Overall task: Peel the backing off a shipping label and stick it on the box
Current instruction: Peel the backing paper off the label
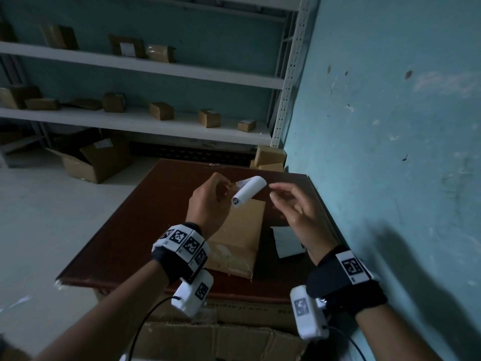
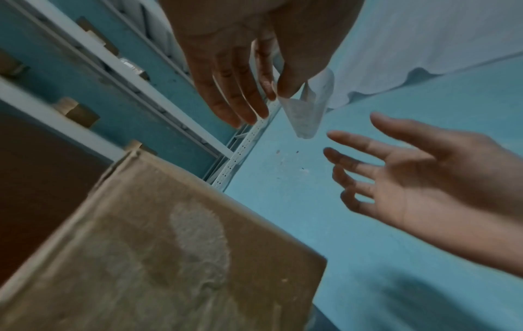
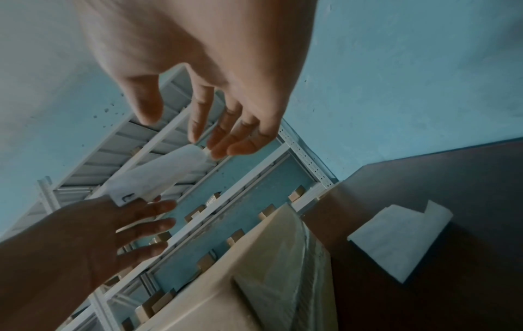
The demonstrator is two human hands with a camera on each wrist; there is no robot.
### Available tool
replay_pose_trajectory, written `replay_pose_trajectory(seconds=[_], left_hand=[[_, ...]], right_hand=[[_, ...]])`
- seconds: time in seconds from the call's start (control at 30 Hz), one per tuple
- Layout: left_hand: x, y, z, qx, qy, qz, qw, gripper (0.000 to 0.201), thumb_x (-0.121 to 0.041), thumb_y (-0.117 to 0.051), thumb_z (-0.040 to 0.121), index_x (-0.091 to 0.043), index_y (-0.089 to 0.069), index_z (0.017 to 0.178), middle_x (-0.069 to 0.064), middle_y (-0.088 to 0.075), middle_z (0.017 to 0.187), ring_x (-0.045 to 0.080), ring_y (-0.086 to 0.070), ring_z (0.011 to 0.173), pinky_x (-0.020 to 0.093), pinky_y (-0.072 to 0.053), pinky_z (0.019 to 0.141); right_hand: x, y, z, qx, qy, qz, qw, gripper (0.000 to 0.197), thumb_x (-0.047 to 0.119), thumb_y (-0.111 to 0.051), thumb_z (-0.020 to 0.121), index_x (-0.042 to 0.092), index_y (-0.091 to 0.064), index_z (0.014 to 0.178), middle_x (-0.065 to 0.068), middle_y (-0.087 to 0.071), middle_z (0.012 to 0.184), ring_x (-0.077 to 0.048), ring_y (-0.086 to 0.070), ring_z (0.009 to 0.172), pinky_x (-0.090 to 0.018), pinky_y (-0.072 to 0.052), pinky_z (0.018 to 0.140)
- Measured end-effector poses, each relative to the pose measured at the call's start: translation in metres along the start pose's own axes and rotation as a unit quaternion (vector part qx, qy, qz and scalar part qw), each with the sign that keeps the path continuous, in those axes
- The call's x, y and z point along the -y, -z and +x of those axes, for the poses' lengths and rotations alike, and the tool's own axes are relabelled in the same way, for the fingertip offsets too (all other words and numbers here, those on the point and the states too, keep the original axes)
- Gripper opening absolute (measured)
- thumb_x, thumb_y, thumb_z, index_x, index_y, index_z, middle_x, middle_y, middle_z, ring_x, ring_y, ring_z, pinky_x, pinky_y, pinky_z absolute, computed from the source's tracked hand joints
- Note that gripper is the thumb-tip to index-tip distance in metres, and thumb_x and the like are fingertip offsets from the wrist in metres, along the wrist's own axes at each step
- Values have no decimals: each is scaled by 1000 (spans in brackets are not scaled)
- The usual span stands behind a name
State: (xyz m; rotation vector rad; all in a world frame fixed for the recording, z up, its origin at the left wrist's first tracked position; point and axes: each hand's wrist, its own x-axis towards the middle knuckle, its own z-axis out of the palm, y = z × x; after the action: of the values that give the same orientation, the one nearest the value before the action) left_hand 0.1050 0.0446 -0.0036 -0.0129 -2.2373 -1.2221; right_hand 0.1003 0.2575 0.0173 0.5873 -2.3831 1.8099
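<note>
The left hand (image 1: 208,201) is up in the air over the box (image 1: 238,238). Its grip pinches one end of the label (image 1: 248,191) between thumb and first finger. The other fingers (image 2: 240,98) of that hand point out, almost straight. The label is white and curls into a loose roll. It sticks out from the left grip toward the right hand (image 1: 296,212).

The right hand is just beside the far end of the label. Its grip is spread, with the fingers apart and a little bent. It holds nothing. From the right wrist view, the tips of these fingers (image 3: 226,138) are very near the end of the label (image 3: 158,177), but I cannot tell if they touch it.

The box is brown and flat on top. It lies on the dark red-brown desk (image 1: 135,230), right under both hands. Its top has a pale rubbed patch (image 2: 198,241).

A white sheet (image 1: 286,241) lies flat on the desk, below the right hand and just beside the box. One corner of it is turned up.

A blue wall (image 1: 390,126) stands on the right side, close to the right hand. Past both hands there are white shelves (image 1: 145,123) with small brown boxes (image 1: 161,110) on them. An open carton (image 1: 96,160) sits on the floor under the shelves.
</note>
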Motion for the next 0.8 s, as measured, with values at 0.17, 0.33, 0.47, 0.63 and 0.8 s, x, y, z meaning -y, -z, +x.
replay_pose_trajectory(seconds=[0.17, 0.33, 0.47, 0.63, 0.8], left_hand=[[-2, -5, -6, 16, -107, 47, 993, 21, -28, -74, 89, -18, -59, 99, -14, -61, 88, -9, -60, 76, 8, -48, 63], [1, -6, -6, 24, -134, 45, 990, 22, -24, -75, 87, -15, -62, 101, -10, -65, 96, -5, -61, 79, 10, -50, 66], [1, -6, -4, 20, -108, 32, 993, 11, -21, -71, 90, -15, -64, 95, -9, -65, 91, 0, -63, 77, 17, -53, 64], [6, -2, 1, -5, -8, 0, 1000, 8, -24, -72, 91, -23, -63, 89, -11, -67, 84, 2, -65, 75, 20, -53, 60], [2, -6, -4, 2, -96, 16, 995, 16, -20, -77, 86, -16, -63, 92, -15, -60, 81, -9, -61, 77, 8, -48, 61]], right_hand=[[-2, -3, 3, -9, -9, 44, 999, 27, 28, -59, 99, 26, -63, 126, 12, -66, 119, 1, -64, 102, -16, -53, 77], [-7, -3, 4, -29, -20, 71, 997, 21, 23, -67, 94, 14, -64, 113, 0, -71, 103, -7, -68, 84, -22, -56, 73], [-11, -3, 6, -41, -25, 58, 997, 24, 27, -76, 87, 13, -66, 104, -4, -73, 92, -14, -70, 77, -24, -57, 71], [-13, 0, 6, 7, -23, 29, 999, 14, 16, -75, 88, 12, -71, 101, -6, -75, 89, -14, -71, 80, -22, -57, 73], [-14, -4, 7, -29, 7, 19, 999, 19, 25, -76, 87, 19, -69, 104, -2, -72, 97, -17, -70, 93, -30, -59, 83]])
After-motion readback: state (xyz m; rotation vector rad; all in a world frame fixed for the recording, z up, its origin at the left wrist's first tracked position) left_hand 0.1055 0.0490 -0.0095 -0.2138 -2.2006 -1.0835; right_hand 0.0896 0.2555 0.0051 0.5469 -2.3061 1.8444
